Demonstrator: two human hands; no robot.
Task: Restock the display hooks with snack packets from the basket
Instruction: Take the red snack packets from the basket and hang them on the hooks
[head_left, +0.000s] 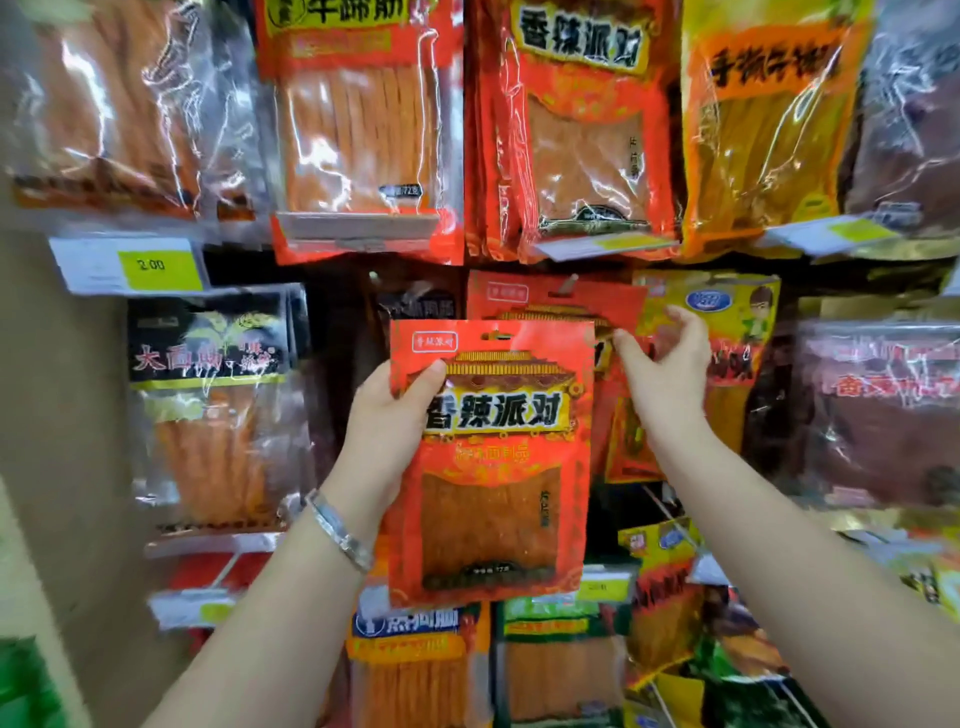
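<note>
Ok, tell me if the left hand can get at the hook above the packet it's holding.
Probably yes. The hook shows just above the held packet, with nothing in front of it. The left hand is full, though, and the right hand holds the hung packets off to one side.

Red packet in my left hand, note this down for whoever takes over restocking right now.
Left hand grips the red packet by its top left, held up, not yet hung.
Right hand pinches the hung packets of the same kind on the hook behind.
Basket out of view.
Left to do: slip the packet's hole over that hook, then fetch more.
</note>
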